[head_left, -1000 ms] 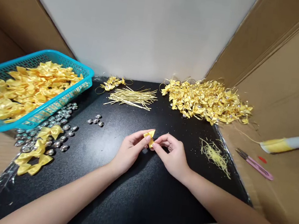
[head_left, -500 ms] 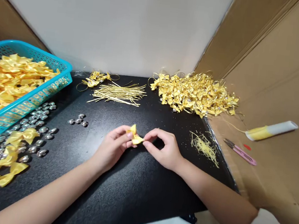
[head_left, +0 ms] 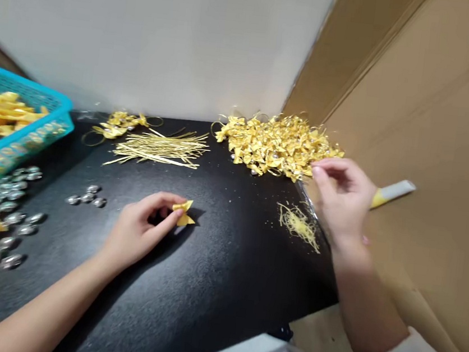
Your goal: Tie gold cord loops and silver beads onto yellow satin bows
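A small yellow ribbon bow (head_left: 184, 215) is pinched between the thumb and fingers of my left hand (head_left: 144, 222), just above the black tabletop. My right hand (head_left: 340, 196) is raised at the table's right edge, beside the pile of finished bows (head_left: 276, 144). Its thumb and fingertips come together; anything thin between them is too small to make out. Behind that hand a white and yellow roll (head_left: 395, 193) is partly covered.
A blue basket (head_left: 62, 108) of yellow bows stands at the left. Silver bells (head_left: 15, 219) lie before it, with a smaller group (head_left: 88, 197) nearby. Gold ties (head_left: 161, 148) lie at the back, thread scraps (head_left: 300, 226) at the right. Cardboard (head_left: 437, 108) walls the right side.
My right hand has left the bow and moved right and up to the table's edge. My left hand keeps the bow. The view has turned to the right.
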Motion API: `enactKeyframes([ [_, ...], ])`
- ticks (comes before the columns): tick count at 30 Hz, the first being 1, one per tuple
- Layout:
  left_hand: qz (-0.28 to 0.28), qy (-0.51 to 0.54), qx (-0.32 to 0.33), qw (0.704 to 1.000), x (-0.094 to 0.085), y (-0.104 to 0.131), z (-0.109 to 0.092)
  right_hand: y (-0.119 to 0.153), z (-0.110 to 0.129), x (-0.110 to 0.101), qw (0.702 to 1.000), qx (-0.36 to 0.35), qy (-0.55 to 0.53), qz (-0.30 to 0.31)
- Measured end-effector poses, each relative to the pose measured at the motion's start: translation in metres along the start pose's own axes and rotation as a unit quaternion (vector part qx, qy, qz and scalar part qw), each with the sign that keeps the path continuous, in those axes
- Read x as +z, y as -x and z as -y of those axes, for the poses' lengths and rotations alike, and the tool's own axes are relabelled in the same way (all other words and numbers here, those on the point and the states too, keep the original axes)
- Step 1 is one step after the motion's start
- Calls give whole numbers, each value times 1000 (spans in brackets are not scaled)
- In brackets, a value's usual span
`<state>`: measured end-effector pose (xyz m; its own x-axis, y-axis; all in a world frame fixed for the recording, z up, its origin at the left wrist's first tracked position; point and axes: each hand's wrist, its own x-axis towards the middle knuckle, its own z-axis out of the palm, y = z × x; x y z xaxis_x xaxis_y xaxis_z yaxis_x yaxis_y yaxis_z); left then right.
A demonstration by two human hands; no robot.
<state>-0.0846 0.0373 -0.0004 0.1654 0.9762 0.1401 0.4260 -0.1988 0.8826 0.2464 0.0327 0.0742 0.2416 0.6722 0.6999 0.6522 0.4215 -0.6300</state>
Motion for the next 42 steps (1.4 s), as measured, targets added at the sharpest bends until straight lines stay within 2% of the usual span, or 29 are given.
enactKeyframes([
  [2,33,-94,71,993,3,2,3,-14,-12,-42,993,2,118,13],
  [4,33,-135,113,984,3,0,5,-20,-25,-78,973,22,215,83],
  [7,6,-183,134,974,3,-4,4,-16,-48,-110,925,64,317,202],
  [11,-24,-207,144,967,3,-5,-2,-3,-76,-113,855,111,421,281],
  [13,-27,-210,153,965,3,-4,-2,1,-85,-108,836,108,447,299],
  [16,-35,-201,172,964,3,-4,0,2,-90,-107,828,100,458,306],
  [19,-44,-188,180,965,4,-5,3,-4,-79,-110,846,59,456,270],
  [21,-42,-182,175,967,5,-5,2,-7,-62,-101,879,4,405,251],
  [22,-41,-178,170,968,5,-5,1,-8,-50,-92,896,-21,355,265],
  [23,-39,-174,165,970,5,-5,0,-7,-37,-78,906,-38,288,308],
  [24,-36,-171,161,971,6,-5,-1,-6,-24,-61,902,-44,219,369],
  [27,3,-183,171,968,7,-2,-5,4,6,3,848,-26,62,526],
  [30,67,-234,201,949,6,1,-7,11,15,57,800,-11,17,600],
  [32,85,-261,207,939,6,2,-7,14,11,79,787,1,10,617],
  [34,84,-269,199,939,6,2,-5,15,7,89,788,13,8,616],
  [37,69,-266,185,944,5,1,-2,16,7,90,806,29,12,592],
  [40,57,-262,183,946,5,0,1,19,12,74,848,30,1,528],
  [42,43,-255,183,948,5,1,3,24,13,51,887,17,-9,461],
])
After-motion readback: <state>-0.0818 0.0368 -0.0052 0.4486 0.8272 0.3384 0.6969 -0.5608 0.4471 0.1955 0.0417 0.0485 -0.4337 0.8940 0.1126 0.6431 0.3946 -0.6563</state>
